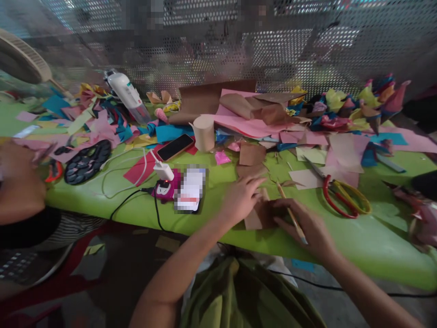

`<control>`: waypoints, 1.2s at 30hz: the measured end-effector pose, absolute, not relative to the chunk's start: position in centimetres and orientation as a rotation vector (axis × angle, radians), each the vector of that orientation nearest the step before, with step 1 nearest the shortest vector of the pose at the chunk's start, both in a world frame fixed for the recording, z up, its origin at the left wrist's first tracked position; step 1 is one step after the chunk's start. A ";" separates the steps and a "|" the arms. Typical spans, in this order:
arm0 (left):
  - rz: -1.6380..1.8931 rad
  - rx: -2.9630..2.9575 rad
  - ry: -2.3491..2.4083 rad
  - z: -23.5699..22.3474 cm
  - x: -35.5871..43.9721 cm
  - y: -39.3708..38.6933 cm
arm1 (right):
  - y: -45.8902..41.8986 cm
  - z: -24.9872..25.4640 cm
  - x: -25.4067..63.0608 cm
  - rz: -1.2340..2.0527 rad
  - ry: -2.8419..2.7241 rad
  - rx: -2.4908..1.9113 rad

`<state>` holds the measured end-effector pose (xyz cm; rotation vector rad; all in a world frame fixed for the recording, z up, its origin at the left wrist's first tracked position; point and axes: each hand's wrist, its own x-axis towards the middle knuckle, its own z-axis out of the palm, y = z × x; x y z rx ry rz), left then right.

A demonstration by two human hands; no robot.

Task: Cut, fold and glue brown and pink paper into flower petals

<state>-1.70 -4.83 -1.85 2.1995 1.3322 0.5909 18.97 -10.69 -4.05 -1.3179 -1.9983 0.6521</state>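
Observation:
My left hand (241, 198) lies flat with fingers stretched out, pressing a small brown paper piece (255, 218) onto the green table (358, 237). My right hand (305, 228) is closed around a pencil (288, 207), whose tip rests near the brown paper's right side. Both hands sit close together at the table's front edge.
Red-and-yellow scissors (341, 193) lie right of my hands. Behind are heaps of coloured paper scraps (344, 107), a brown paper roll (204, 132), a phone (175, 146), a glue gun (128, 95), and a white charger (164, 171) with cables. Another person's arm (18, 182) is at the left.

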 end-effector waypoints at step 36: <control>0.399 2.602 1.216 -3.2 -5.4 -9.9 | -5.2 -3.3 18.6 1.089 -1.365 -1.387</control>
